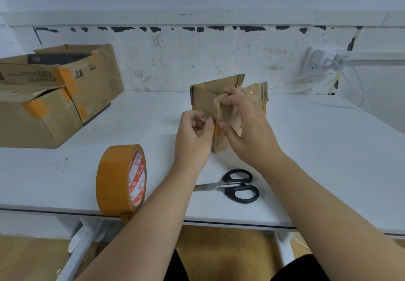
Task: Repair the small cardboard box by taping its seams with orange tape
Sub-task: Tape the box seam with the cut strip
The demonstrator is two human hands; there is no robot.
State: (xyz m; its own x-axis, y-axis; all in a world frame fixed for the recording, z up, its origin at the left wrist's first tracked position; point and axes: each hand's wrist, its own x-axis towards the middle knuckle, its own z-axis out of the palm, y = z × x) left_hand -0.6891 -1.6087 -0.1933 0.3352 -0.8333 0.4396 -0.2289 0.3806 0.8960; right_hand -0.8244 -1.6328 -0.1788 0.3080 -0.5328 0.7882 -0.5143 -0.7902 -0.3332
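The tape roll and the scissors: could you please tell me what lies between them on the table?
In the head view, the left forearm crosses above the gap between tape roll and scissors; the table there otherwise looks bare.

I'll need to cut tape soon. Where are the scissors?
In the head view, the scissors lie on the white table near its front edge, right of the orange tape roll, between the forearms.
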